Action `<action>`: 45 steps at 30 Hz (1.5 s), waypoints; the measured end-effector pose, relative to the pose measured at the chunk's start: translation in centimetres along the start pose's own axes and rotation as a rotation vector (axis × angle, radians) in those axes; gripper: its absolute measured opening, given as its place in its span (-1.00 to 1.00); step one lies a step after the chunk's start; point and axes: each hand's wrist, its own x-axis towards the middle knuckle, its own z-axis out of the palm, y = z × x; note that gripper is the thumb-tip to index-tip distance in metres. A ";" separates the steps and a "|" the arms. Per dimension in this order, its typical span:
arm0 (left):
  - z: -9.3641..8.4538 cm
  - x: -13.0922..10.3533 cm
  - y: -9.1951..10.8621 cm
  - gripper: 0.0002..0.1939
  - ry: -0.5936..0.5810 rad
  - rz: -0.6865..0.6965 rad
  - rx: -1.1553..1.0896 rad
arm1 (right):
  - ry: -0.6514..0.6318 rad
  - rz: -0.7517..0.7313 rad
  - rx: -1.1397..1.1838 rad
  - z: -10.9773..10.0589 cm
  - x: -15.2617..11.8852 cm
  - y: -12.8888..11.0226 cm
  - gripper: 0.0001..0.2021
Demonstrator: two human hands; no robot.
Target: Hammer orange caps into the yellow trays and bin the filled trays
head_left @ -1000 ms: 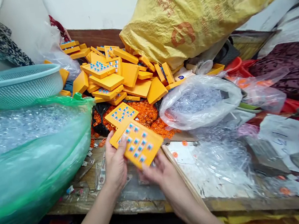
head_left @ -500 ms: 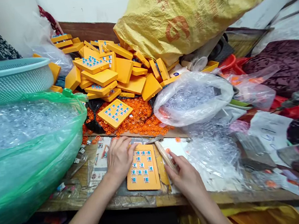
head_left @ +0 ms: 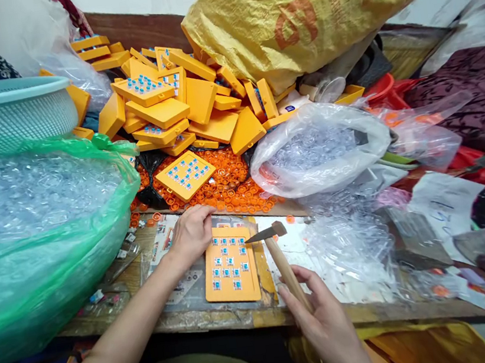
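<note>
My right hand (head_left: pixel 314 303) is closed round the wooden handle of a hammer (head_left: pixel 283 262). Its pointed metal head is raised beside the upper right edge of a yellow-orange panel (head_left: pixel 225 292). The panel lies flat on the bench and carries several small clear pieces with blue centres. At the panel's upper left corner is my left hand (head_left: pixel 192 231), fingers curled together. Whatever those fingertips pinch, if anything, is hidden. Just beyond it are loose orange rings (head_left: pixel 238 197), with another panel of the same kind (head_left: pixel 186 176) lying on them.
Behind the rings rises a pile of yellow panels (head_left: pixel 162 113) below a yellow sack (head_left: pixel 245 32). On the left, a green bag (head_left: pixel 76 245) of clear pieces stands before a blue basket (head_left: pixel 6 117). A white plastic bag (head_left: pixel 269 181) holds more clear pieces to the right.
My right hand has drawn the hammer to the right and lifted its head off the panel's top edge. My left hand has shifted slightly up, its fingers curled in more. The view has tilted slightly.
</note>
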 end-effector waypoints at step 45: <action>0.0 -4.6 -1.0 -0.68 0.003 0.121 -0.026 | -0.039 0.090 0.092 3.4 3.2 -0.3 -0.49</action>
